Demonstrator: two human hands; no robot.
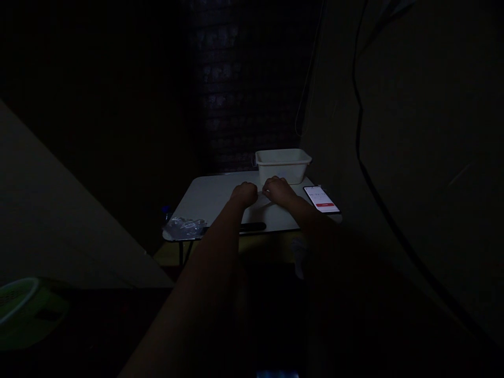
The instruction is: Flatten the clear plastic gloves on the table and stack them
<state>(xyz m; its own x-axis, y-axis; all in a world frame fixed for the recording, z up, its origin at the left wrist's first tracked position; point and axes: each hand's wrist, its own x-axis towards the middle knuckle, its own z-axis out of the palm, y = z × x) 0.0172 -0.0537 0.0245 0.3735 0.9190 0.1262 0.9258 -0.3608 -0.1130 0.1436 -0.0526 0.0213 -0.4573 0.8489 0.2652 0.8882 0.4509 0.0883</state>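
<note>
A pale counter [208,197] stands in a very dark room, and everything else is placed from the white tub [282,164] at its far edge. The tub is a shallow open rectangular basin with its long axis running left to right along that far edge.

Both arms reach out over the counter toward the tub. The left hand [244,194] rests on the counter just in front of the tub and a little to its left, its fingers curled into a loose fist; whether they enclose anything cannot be told in this light. The right hand [279,190] lies directly in front of the tub, close under its near wall, knuckles up and fingers bent down onto the surface; what they press or hold is too dim to tell. The two hands sit side by side, nearly touching.

A lit phone [321,199] lies flat to the right of the tub's near corner, its long axis slanting toward the near right. A crumpled clear plastic wrapper [184,228] sits well to the tub's near left, at the counter's corner.
</note>
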